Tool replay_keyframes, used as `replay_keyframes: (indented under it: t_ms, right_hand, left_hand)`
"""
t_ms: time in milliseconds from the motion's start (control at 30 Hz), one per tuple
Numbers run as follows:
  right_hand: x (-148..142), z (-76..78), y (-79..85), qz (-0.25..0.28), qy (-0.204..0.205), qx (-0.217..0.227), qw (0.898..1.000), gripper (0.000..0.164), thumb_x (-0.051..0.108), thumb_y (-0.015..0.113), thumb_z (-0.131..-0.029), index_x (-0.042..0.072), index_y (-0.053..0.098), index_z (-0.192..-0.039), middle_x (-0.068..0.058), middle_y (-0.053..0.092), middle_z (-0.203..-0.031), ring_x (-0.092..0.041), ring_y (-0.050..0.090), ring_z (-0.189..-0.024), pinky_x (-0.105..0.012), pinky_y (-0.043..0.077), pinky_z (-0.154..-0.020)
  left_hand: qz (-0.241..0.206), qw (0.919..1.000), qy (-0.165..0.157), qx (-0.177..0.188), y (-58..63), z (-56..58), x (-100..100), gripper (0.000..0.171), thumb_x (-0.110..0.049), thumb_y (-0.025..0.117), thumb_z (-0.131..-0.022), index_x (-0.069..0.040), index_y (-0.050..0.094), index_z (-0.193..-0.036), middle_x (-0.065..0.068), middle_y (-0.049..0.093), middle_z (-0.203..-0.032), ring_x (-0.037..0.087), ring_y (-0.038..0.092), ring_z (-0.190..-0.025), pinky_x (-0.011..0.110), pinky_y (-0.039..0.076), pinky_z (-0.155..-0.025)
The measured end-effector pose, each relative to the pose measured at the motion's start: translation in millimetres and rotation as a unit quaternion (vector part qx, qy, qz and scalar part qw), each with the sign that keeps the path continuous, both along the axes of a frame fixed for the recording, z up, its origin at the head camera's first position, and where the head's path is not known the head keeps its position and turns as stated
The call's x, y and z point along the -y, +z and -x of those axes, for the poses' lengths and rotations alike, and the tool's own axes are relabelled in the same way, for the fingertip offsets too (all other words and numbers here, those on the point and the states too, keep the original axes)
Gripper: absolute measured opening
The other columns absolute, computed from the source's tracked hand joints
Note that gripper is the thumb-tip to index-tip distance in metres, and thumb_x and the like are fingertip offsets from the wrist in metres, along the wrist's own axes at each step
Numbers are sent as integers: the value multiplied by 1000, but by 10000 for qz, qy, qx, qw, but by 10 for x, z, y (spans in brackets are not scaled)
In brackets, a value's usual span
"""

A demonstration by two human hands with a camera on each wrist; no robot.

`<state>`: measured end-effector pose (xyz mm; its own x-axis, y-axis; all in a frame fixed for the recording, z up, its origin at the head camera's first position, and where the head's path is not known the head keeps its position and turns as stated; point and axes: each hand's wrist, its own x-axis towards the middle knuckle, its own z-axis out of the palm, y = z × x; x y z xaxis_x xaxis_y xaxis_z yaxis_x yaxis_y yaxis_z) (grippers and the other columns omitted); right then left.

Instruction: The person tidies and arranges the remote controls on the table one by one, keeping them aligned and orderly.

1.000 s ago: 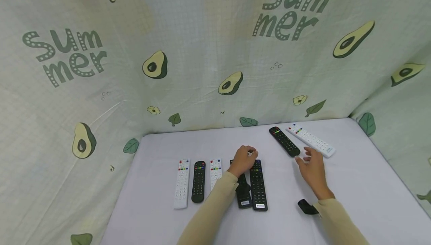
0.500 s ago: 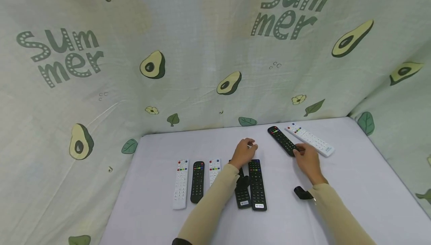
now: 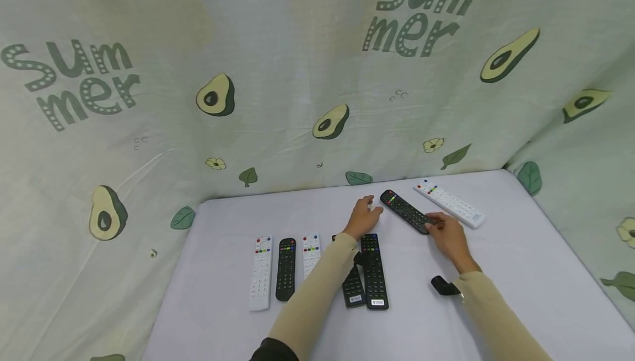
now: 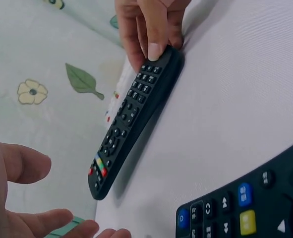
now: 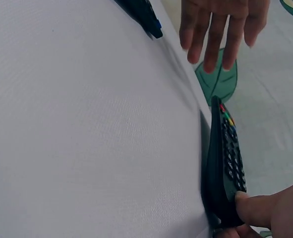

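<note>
At the near end of a black remote control (image 3: 404, 210), my right hand (image 3: 450, 242) pinches it, thumb on the button face in the left wrist view. The remote's far end, with coloured buttons, points toward my left hand (image 3: 364, 219). That hand hovers just left of the remote, fingers spread and holding nothing; in the right wrist view its straight fingers (image 5: 214, 42) hang apart from the remote. Below my left wrist lie two more black remotes, the right one (image 3: 374, 273) plain to see and the left one (image 3: 354, 289) partly hidden by the sleeve.
On the left of the white-covered table (image 3: 218, 273) are a white remote (image 3: 260, 275), a black remote (image 3: 286, 270) and another white remote (image 3: 311, 251), partly covered by my left sleeve. A further white remote (image 3: 448, 203) lies at the back right. Behind hangs a printed cloth (image 3: 278, 74).
My right hand has taken hold of the black remote at the back and shifted it slightly left. My left hand has moved away from the two black remotes, toward the back, and its fingers have spread.
</note>
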<state>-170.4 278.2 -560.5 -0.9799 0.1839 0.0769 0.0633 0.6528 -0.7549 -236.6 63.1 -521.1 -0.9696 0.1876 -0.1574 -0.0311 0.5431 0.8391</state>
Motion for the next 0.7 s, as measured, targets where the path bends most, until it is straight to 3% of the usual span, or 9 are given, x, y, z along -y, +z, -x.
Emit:
replay_keyframes:
  t_ms: [200, 400, 700]
  right_hand:
    - [36, -66, -4, -7, 16, 131, 9999, 29, 7, 57, -90, 1, 58, -118, -21, 61, -108, -33, 58, -93, -44, 48, -75]
    - [106, -124, -10, 11, 60, -27, 10000, 28, 5, 58, -89, 0, 60, -116, -21, 61, -107, -34, 58, -93, -46, 48, -77]
    - [161, -436, 17, 176, -213, -169, 9995, 31, 7, 60, -88, 2, 58, -119, -21, 59, -114, -35, 57, -97, -49, 45, -80]
  left_hand:
    - [80, 9995, -36, 300, -35, 4, -53, 55, -29, 52, -92, -7, 37, -141, 10, 45, -135, 26, 46, -121, 38, 37, -99]
    - [149, 9994, -28, 296, -31, -10, -33, 49, -29, 52, -91, -9, 46, -135, 8, 49, -130, 22, 46, -118, 38, 37, -98]
    - [-474, 9988, -23, -105, 50, -144, -12, 34, -20, 56, -91, -7, 59, -123, 1, 58, -104, 9, 53, -84, 26, 47, -68]
